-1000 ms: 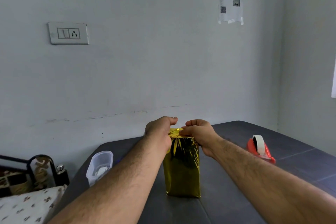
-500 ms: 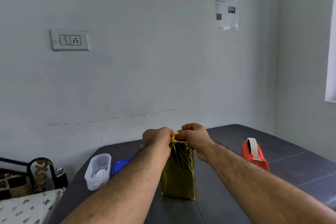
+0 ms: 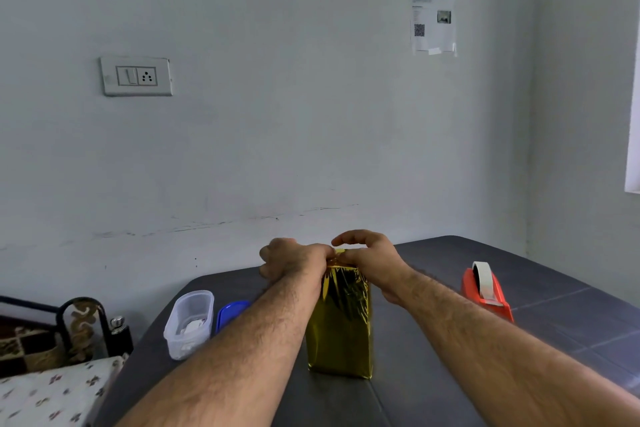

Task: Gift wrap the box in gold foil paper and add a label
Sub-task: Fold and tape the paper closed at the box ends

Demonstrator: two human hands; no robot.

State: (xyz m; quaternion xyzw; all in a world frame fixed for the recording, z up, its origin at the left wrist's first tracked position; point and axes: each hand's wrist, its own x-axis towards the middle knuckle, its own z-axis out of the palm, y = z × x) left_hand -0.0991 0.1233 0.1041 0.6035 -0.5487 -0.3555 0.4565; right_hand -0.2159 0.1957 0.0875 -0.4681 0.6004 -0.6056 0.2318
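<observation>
Both hands meet at the top of the gold-wrapped box [image 3: 341,319]: my left hand [image 3: 294,262] pinches the gathered foil there, and my right hand [image 3: 372,258] presses it with thumb and curled fingers, index lifted. Box stands upright on the dark desk [image 3: 433,374], long axis vertical, between a clear tub [image 3: 188,322] and a red tape dispenser [image 3: 486,289].
</observation>
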